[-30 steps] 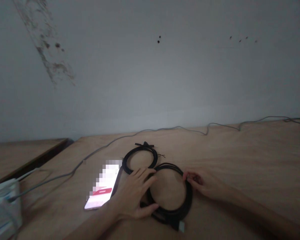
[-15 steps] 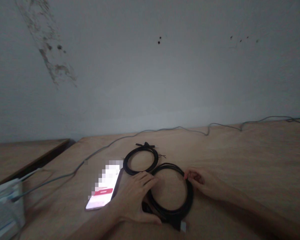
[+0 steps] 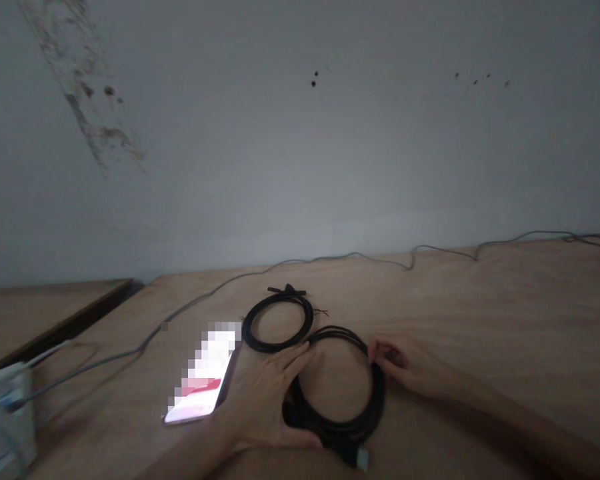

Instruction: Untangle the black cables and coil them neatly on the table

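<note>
Left hand (image 3: 267,397): fingers spread, thumb apart, laid against left side of near black cable coil (image 3: 347,427). Right hand (image 3: 399,360), well apart from left: fingertips gathered at right far edge of same coil; exact thing pinched too small to tell. Near coil: flat on table (image 3: 490,313), already wound in rings, metal plug (image 3: 363,459) at near side; no fastening made out, so possibly unfinished. Far black cable coil (image 3: 249,331): wound, thin wire ends (image 3: 323,311) at right, apparently tied and done. Phone (image 3: 205,400): lit, left of near coil.

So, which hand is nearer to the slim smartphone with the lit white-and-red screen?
Left. The left hand is just right of the smartphone; the right hand is farther off, at the right side of the front black, round-coiled cable.
</note>
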`<state>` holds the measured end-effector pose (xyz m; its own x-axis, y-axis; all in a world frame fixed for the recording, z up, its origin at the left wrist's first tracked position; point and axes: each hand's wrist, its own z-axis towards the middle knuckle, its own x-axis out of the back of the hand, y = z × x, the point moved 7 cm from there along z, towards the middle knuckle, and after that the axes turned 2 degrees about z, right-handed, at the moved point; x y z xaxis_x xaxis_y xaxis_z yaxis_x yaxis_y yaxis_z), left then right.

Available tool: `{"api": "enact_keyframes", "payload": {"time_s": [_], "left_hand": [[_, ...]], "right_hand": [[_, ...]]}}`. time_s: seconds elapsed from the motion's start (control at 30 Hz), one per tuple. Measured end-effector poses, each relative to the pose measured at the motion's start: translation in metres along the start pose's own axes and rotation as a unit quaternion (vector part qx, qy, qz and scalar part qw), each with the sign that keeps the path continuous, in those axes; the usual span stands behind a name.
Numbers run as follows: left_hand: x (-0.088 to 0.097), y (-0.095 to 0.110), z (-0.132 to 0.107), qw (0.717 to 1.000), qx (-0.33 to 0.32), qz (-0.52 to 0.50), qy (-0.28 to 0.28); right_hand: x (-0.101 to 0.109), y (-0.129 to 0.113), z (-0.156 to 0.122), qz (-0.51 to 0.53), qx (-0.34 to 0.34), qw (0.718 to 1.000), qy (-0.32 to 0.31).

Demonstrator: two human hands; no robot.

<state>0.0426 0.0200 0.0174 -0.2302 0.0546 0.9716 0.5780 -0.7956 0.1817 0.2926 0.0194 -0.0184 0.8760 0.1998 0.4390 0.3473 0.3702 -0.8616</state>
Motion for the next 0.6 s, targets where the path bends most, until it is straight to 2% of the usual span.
{"api": "enact_keyframes", "payload": {"time_s": [0.17,0.4,0.5,0.6], "left_hand": [[0.005,-0.005,0.0,0.999,0.039,-0.014,0.002],[0.008,-0.006,0.0,0.999,0.039,-0.027,0.016],[0.007,-0.006,-0.001,0.999,0.037,-0.023,0.016],[0.004,-0.005,-0.001,0.999,0.027,-0.022,0.01]], "right_hand": [[0.003,0.007,-0.001,-0.04,-0.024,0.999,-0.007],[0.01,-0.015,-0.002,-0.132,-0.008,0.991,0.002],[0.01,-0.013,-0.001,-0.124,-0.032,0.992,0.003],[0.009,-0.002,0.001,-0.056,-0.052,0.997,0.012]]}}
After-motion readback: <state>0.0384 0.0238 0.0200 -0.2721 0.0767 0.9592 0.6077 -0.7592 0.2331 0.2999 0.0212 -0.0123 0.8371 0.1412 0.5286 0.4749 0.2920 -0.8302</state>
